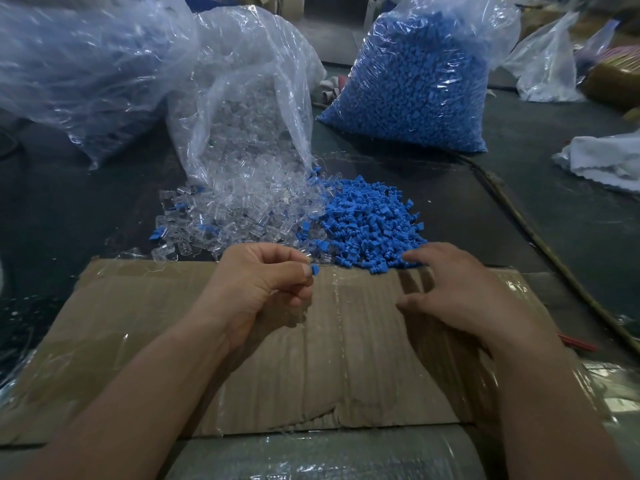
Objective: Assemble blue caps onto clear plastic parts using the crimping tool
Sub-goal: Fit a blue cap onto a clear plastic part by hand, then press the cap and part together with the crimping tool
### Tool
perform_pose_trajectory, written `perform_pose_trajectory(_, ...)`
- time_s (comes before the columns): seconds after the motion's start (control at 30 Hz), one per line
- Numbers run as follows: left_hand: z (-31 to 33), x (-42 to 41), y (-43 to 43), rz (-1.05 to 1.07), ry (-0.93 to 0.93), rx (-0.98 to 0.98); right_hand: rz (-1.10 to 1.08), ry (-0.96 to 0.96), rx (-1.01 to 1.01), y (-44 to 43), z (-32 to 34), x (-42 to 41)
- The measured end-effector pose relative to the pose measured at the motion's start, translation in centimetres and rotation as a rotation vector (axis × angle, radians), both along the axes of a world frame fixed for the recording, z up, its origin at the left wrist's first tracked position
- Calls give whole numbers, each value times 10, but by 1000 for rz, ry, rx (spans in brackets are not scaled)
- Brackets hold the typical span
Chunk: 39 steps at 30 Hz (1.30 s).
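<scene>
Brown cardboard sheet (346, 341): taped flat in the lower middle of the frame. Its far edge meets both loose piles, and bare board lies between your hands.
Left hand (263, 282): at frame centre, your thumb and forefinger pinch one small blue plastic cap (314, 270) just over that far edge.
Right hand (460, 292): blurred, fingers spread and holding nothing, tips at the near rim of the loose pile of blue caps (370, 226).
Loose pile of clear plastic parts (221, 220): left of the blue pile and touching it, spilling from the open clear plastic bag (242, 98) behind.
Full clear bag of blue caps (415, 81): upper right of centre, apart from the pile.
Crumpled clear bag (79, 64): upper left; you cannot tell its contents.
Dark cord (540, 244): runs diagonally down the right side.
</scene>
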<state>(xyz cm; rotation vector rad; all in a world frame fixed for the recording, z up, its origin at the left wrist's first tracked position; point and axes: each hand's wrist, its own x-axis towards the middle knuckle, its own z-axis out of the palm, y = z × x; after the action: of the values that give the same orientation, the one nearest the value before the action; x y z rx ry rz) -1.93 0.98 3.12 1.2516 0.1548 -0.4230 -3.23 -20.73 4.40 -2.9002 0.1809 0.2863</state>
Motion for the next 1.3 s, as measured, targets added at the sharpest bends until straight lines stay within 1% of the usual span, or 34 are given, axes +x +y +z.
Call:
perform_pose_trajectory(0.1,-1,1,1,10,1,-3,-42,25,46,-4,3,-2)
perform_pose_trajectory(0.27,-1,2,2,6,-6,1,-58,-119,-11,-5,0,-1)
perform_pose_trajectory(0.37,1,2,2,4,-24,10,-37,-179,50,-2,2,-2)
perform_pose_trajectory(0.43,2,3,4,15,-45,25,35,-218,123,7,3,-3)
perform_pose_trajectory(0.57,2,10,9,53,-110,82,270,-349,195,43,-6,-3)
perform_pose_trajectory(0.7,3,11,11,80,-112,70,356,-391,273,80,-14,5)
perform_pose_trajectory(0.77,2,12,11,80,-121,77,348,-386,352,84,-11,8)
perform_pose_trajectory(0.9,1,13,12,90,-113,69,252,-317,357,49,1,5)
perform_pose_trajectory(1.0,0,14,12,90,-113,63,178,-120,312,13,7,-1)
perform_pose_trajectory(1.07,-1,13,12,85,-120,67,204,33,260,3,7,-4)
perform_pose_trajectory(1.1,-1,13,12,81,-123,71,219,69,226,1,5,-3)
perform_pose_trajectory(1.2,-1,13,13,69,-130,72,225,50,117,2,-1,1)
perform_pose_trajectory(1.3,-1,13,13,69,-127,62,225,7,93,0,-2,2)
